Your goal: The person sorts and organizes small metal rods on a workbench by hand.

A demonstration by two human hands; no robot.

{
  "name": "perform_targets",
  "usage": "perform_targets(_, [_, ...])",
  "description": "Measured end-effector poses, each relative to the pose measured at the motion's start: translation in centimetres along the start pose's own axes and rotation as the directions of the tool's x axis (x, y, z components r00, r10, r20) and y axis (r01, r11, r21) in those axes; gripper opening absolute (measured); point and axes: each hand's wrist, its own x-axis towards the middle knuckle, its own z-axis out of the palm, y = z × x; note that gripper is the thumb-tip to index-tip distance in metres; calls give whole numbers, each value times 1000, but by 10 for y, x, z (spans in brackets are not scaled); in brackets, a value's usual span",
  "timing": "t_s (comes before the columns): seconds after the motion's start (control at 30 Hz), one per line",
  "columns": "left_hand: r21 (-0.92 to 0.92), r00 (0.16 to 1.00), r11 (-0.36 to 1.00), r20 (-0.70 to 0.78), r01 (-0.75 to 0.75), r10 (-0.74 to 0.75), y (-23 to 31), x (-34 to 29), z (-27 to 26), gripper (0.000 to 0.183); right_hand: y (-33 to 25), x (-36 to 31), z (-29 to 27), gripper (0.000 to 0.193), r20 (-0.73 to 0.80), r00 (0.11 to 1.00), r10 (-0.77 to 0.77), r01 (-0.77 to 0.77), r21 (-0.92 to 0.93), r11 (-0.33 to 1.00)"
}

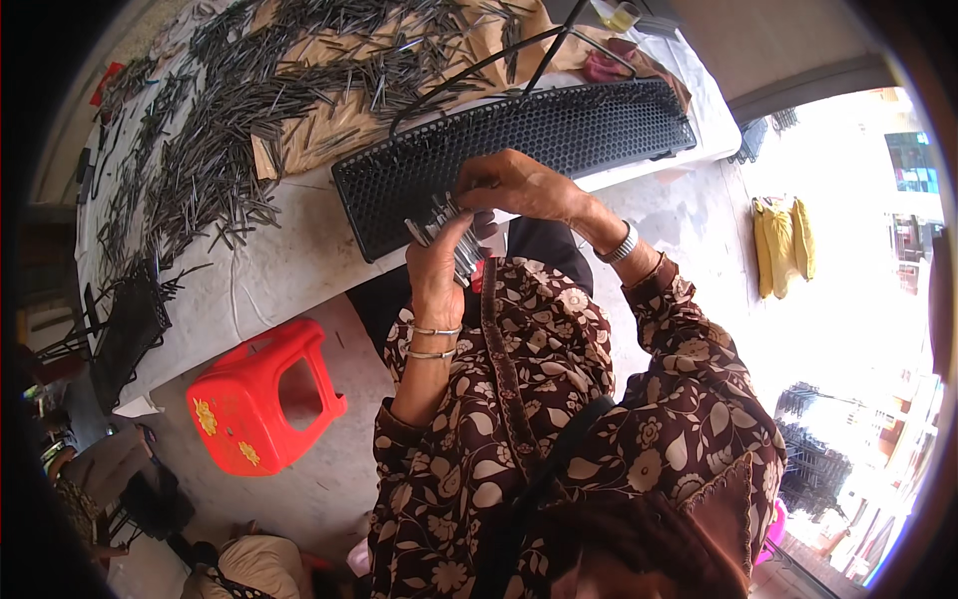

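My left hand [435, 272] is wrapped round a bundle of short, thin metal rods [465, 258], their shiny ends sticking out on both sides of the thumb. Just above and to the right, my right hand [519, 185] is bent over with its fingers closed at the bundle's upper end. What those fingertips pinch is hidden. Both hands are over the near side of a long black perforated rack [589, 125], which rests at the table's front edge and has thin black bars rising from its far side.
Loose dark rods [210, 130] lie heaped over brown paper [299, 150] on the white-covered table [284, 215]. Below its edge stands a red plastic stool [235, 389]. Another black rack [130, 324] is at the table's left end. A person [264, 569] is at lower left.
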Motion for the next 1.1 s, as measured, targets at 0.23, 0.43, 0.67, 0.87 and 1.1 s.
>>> perform_targets(0.23, [-124,1000,992,1,15,-15,-1,7,-7,26,-5,1,-9,10,-183,979,91,-41,258,965])
perform_targets(0.43, [-240,980,950,52,200,-193,-2,7,-6,22,15,25,-19,9,-533,807,-254,127,-263,956])
perform_targets(0.67, [-175,975,960,52,220,-214,-5,7,-6,21,39,43,-25,11,-483,810,-333,104,-440,892])
perform_targets(0.87, [-157,986,975,-25,158,-164,-2,5,-2,20,37,42,-32,10,-427,825,-370,158,-455,877])
perform_targets(1.1, [-129,987,981,-40,146,-152,-4,4,-1,21,40,45,-34,9,-373,839,-396,197,-469,861])
